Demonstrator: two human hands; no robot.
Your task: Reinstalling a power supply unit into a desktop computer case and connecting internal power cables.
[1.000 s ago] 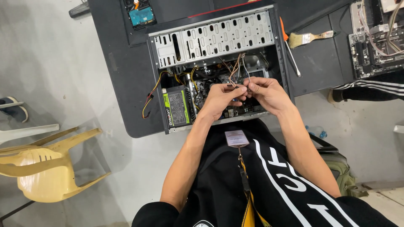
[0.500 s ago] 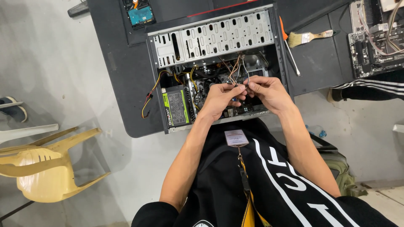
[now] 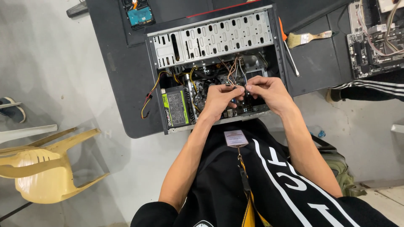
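Note:
An open desktop computer case [image 3: 210, 40] lies on a black table [image 3: 122, 84] in front of me. Both hands are inside it over the motherboard. My left hand [image 3: 219, 101] and my right hand [image 3: 267, 92] pinch a bundle of thin coloured wires [image 3: 233, 71] between their fingertips, which nearly touch. A power supply with a green label [image 3: 174, 109] sits at the case's near left corner, with yellow and red cables [image 3: 147, 98] hanging over the case's left side.
A hard drive [image 3: 138, 14] lies at the table's far edge. A paintbrush [image 3: 305, 38] and a screwdriver [image 3: 289, 52] lie right of the case. A second motherboard [image 3: 374, 42] sits far right. A yellow plastic chair [image 3: 46, 164] stands on the floor at left.
Both hands stay in the case on the wires; the fingertips have shifted slightly and drawn a little closer together.

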